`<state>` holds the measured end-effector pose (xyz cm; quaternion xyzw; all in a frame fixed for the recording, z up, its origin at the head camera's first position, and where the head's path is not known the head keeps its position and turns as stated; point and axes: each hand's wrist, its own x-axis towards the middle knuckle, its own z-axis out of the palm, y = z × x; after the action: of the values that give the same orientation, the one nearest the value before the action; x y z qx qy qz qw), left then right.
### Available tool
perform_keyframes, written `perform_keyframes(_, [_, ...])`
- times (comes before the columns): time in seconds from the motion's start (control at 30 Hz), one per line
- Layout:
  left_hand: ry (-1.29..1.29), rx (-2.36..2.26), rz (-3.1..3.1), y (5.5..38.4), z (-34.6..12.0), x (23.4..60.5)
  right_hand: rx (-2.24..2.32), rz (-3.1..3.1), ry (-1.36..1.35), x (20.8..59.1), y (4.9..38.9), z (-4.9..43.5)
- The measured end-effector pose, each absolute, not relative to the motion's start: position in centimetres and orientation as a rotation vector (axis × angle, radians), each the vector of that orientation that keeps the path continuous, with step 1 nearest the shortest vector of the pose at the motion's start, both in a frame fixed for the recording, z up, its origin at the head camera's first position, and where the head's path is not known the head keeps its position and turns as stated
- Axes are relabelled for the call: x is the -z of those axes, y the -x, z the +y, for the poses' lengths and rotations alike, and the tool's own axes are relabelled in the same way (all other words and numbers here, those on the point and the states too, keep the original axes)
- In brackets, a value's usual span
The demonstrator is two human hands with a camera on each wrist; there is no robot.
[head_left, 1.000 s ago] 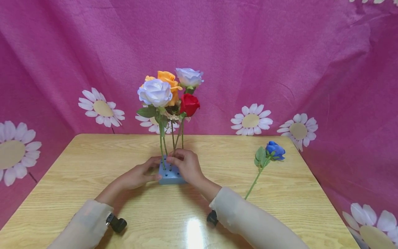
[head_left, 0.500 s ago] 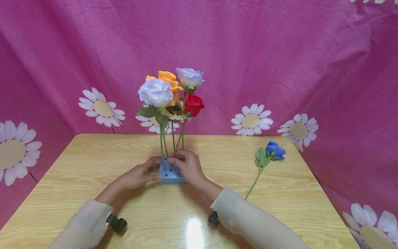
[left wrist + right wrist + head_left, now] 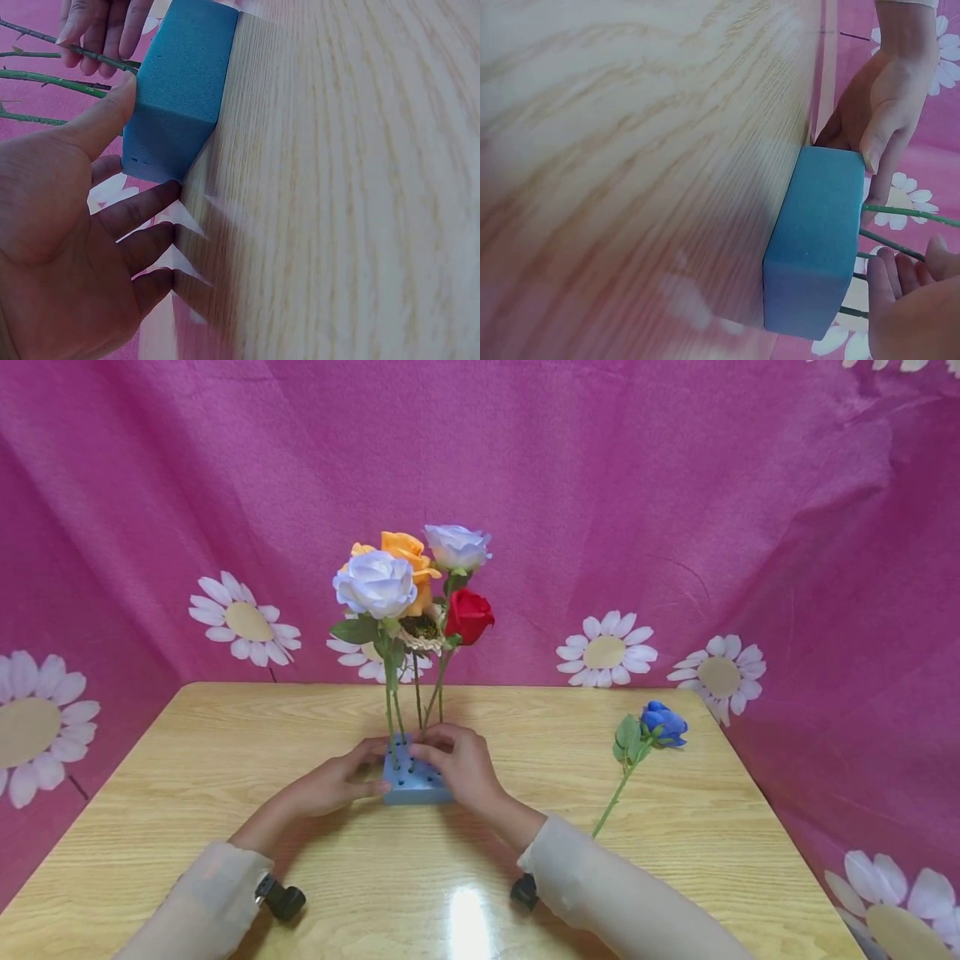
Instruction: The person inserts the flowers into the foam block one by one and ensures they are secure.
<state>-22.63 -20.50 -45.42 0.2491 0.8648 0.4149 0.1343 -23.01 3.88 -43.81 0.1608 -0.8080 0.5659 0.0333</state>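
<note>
A blue foam block [image 3: 416, 795] with holes in its top stands on the table, several artificial flowers upright in it. My left hand [image 3: 337, 785] holds its left side, thumb at the near corner and index finger farther back. My right hand [image 3: 467, 768] pinches the red rose [image 3: 469, 616] low on its stem, close over the block; the stem's lower end is partly hidden by the fingers. Around it stand two pale lilac roses [image 3: 375, 583], orange blooms [image 3: 405, 550] and a brown-centred flower [image 3: 422, 633]. In the right wrist view, stems [image 3: 907, 214] rise from the block [image 3: 817, 210].
A blue rose [image 3: 663, 724] with a green stem lies on the wooden table [image 3: 337, 893] at the right. Behind the table hangs a magenta cloth [image 3: 525, 485] printed with white daisies. A black wrist camera [image 3: 281, 897] sits under the left sleeve.
The red rose's head has shifted right and tilts slightly more to that side. My right hand has moved slightly right and down; the left hand and block stay put.
</note>
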Motion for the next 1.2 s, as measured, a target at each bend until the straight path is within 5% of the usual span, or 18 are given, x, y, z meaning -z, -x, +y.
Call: perform_keyframes(1.2, [-0.711, -1.191, 2.499, 22.7, -20.3, 45.4, -1.827, -2.492, -0.344, 44.4, 21.4, 12.5])
